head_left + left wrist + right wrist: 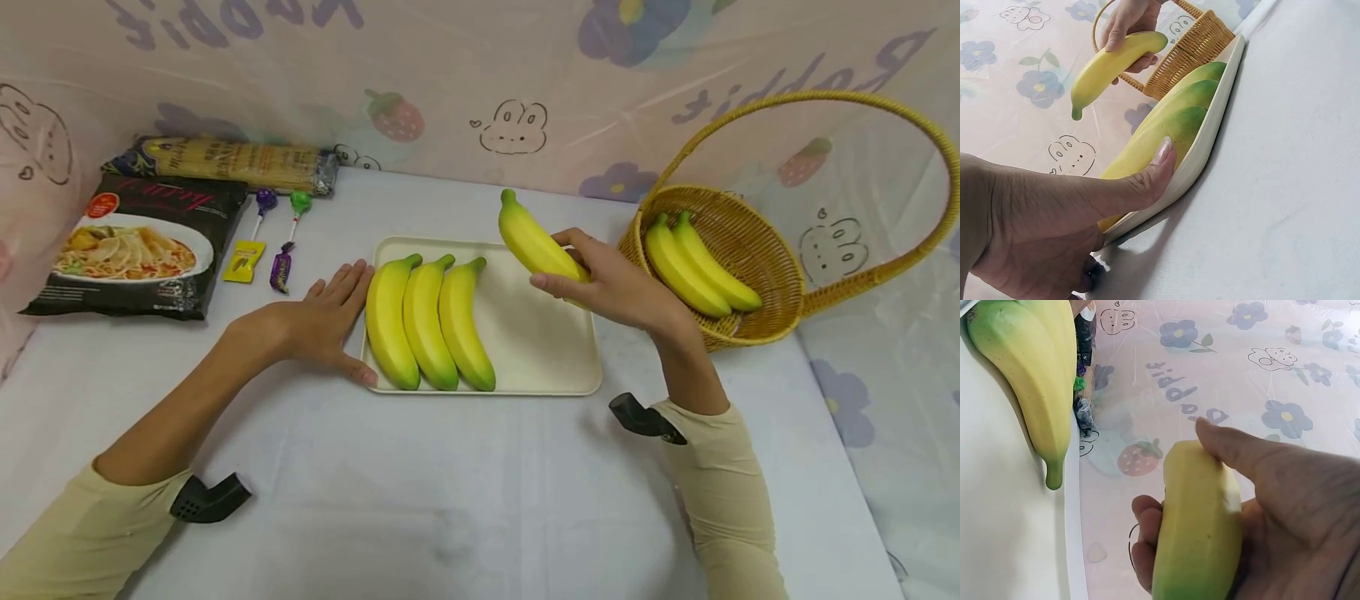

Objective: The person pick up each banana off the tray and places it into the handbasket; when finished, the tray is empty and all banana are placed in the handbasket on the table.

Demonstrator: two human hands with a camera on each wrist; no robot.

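My right hand [618, 283] grips a yellow banana [536, 242] above the right part of a cream tray [540, 367]. In the right wrist view, thumb and fingers wrap around that banana [1200, 525], with its green end toward the bottom. Three bananas [427, 325] lie side by side in the tray's left part, stems toward the back. My left hand [318, 321] rests at the tray's left edge with fingers extended. In the left wrist view its thumb [1160, 162] lies against the tray rim near the closest banana. Two more bananas [697, 262] lie in a wicker basket [780, 292].
At the back left lie a noodle package [240, 162] and a black food bag [135, 250]. Two lollipops [298, 204], a yellow packet [243, 261] and a purple-wrapped sweet [281, 268] are beside them. The basket's tall handle [952, 175] arches over the right side.
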